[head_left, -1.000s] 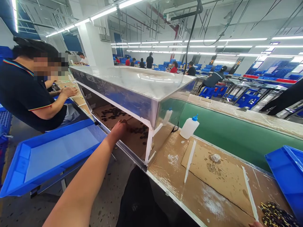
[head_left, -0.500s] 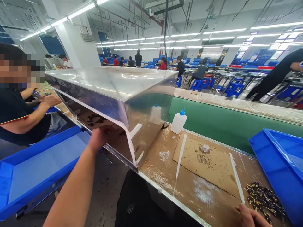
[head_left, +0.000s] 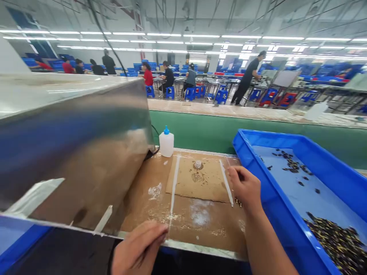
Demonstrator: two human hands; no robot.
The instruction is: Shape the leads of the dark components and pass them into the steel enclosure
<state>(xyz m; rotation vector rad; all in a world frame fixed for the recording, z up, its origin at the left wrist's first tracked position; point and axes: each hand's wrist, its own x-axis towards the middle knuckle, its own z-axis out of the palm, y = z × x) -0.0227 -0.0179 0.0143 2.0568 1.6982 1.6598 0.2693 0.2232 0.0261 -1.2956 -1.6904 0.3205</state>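
- Right hand (head_left: 245, 187): grip curled, contents cannot be told, just beside blue tray (head_left: 275, 198) rim.
- Dark beads (head_left: 335, 240): heaped and scattered inside tray.
- Left hand (head_left: 137, 248): grip slack, empty, at desk (head_left: 149, 217) edge.

At the left of the frame stands a smooth, glossy acrylic case (head_left: 71, 152), at centre lies rough matt cardboard (head_left: 199, 179), and at the right sits a glossy blue plastic tray (head_left: 282, 198).
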